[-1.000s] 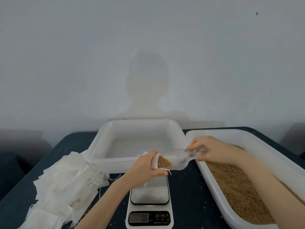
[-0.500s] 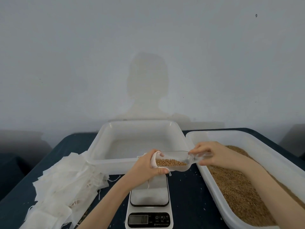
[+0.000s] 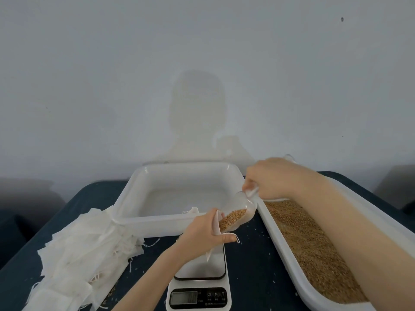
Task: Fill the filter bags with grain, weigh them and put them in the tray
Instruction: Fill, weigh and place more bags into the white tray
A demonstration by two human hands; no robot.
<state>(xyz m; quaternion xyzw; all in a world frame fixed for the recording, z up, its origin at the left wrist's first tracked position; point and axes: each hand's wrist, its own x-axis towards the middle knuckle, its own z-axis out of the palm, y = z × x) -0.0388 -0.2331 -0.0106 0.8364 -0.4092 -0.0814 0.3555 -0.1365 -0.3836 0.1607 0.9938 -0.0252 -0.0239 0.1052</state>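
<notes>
A dark blue-green tabletop (image 3: 253, 272) dotted with small pale specks (image 3: 261, 241) runs back to a plain grey-white wall (image 3: 112, 75), where a person's soft grey shadow (image 3: 198, 115) sits dead centre.

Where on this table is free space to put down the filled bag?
The scale platform under the left hand is bare; so is the white tray. A narrow cloth strip between scale and grain tray is free. The bag pile crowds the left.

A dark table (image 3: 258, 265) carries two white trays, a scale (image 3: 199, 286) under the left hand (image 3: 202, 230), and bags (image 3: 78, 250) left of it
</notes>
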